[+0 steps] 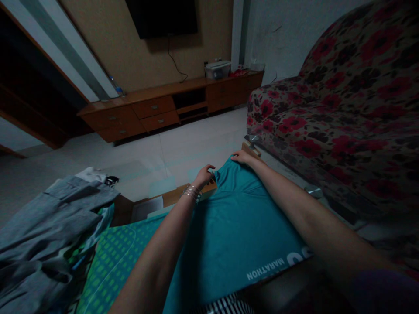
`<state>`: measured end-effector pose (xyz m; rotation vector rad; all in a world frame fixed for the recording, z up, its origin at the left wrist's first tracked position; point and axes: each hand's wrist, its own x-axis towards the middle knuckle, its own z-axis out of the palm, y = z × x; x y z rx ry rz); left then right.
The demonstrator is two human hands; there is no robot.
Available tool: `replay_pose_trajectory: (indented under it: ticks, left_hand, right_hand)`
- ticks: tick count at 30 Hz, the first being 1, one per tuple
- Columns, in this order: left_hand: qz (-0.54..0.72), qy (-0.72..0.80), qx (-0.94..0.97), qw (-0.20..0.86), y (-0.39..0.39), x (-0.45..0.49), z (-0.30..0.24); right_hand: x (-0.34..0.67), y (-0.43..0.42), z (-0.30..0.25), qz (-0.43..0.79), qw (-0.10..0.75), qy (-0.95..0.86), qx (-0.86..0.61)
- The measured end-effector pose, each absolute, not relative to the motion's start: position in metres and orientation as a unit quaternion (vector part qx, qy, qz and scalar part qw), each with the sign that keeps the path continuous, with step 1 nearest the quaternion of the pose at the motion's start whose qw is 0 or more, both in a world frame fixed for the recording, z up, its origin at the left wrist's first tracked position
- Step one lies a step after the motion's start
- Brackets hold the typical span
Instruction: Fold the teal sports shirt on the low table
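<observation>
A teal T-shirt [242, 226] lies spread out in front of me, with white "MARATHON" lettering upside down near its lower edge. A green dotted pattern covers its left part. My left hand [204, 175], with several thin bangles at the wrist, has its fingers curled on the shirt's far edge. Further right, my right hand [241, 157] pinches a gathered far corner of the same shirt between thumb and fingers. Fabric bunches in small folds between the two hands. The surface under the shirt is mostly hidden.
Grey clothes [59, 209] are piled at the left. Behind the shirt is an open compartment [147, 208] with wooden edges. A flowered sofa [304, 122] stands at the right. Across the tiled floor [144, 163] are a wooden TV cabinet [153, 109] and a plastic box [218, 69].
</observation>
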<state>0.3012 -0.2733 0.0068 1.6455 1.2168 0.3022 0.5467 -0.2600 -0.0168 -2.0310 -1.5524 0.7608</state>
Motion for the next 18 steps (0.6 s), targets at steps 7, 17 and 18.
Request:
replay_pose_trajectory:
  ticks: [7, 17, 18]
  left_hand:
    - [0.111, 0.465, 0.708, 0.520, -0.274, 0.298, 0.008]
    - [0.139, 0.436, 0.707, 0.539, -0.272, 0.294, 0.005]
    - [0.138, 0.432, 0.708, 0.542, -0.272, 0.294, 0.004]
  right_hand:
    - [0.548, -0.257, -0.022, 0.256, 0.232, -0.558, -0.754]
    - [0.550, -0.258, -0.027, 0.251, 0.239, -0.558, -0.754]
    - [0.550, -0.258, -0.028, 0.252, 0.241, -0.558, -0.753]
